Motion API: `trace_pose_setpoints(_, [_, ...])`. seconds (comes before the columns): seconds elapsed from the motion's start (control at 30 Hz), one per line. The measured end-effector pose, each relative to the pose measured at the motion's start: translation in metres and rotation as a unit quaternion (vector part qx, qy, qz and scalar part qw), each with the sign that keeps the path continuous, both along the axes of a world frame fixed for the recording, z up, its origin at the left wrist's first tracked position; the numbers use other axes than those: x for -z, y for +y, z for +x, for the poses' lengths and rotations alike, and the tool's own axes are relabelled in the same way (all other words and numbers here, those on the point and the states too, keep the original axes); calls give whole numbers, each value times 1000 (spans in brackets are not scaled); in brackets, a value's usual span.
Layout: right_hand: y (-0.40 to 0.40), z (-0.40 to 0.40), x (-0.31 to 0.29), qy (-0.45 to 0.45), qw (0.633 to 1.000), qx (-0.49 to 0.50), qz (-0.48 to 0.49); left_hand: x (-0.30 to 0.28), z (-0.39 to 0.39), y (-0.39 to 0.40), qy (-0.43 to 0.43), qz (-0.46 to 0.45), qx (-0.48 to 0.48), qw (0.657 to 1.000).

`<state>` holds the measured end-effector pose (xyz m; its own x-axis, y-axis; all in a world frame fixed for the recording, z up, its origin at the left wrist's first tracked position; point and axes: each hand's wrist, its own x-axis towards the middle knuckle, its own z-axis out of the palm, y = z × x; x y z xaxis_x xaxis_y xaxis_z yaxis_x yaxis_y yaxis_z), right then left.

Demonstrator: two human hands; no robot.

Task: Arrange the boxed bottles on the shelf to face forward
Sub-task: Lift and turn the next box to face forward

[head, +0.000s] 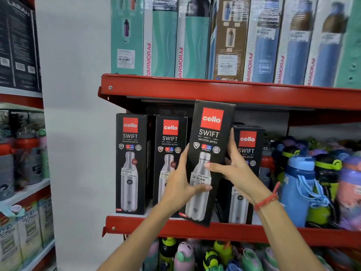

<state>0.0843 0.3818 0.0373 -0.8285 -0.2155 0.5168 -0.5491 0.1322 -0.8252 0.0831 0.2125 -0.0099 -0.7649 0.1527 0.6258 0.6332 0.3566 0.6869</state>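
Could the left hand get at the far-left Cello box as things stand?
Probably not at once: the left hand grips the tilted black box together with the right hand. The far-left box stands unobstructed, so letting go would free the way.

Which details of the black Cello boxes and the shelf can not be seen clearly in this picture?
Head view only:
- Held box: price label blurred, partly under the left hand and right hand.
- Box behind it: left part hidden by the held box and the right hand.
- Second box: lower right covered by the left hand.
- Upper shelf boxes: tops cut off by the frame edge.
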Motion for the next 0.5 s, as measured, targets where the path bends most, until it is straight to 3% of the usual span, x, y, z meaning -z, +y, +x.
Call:
trace_pose_setpoints(0.2, [-9,-23,-2,42,989,116,79,13,-25,35,-16,52,-84,995])
trace_pose_setpoints(0.5, [-28,-56,30,23,976,213,37,23,-50,45,-84,7,-152,985])
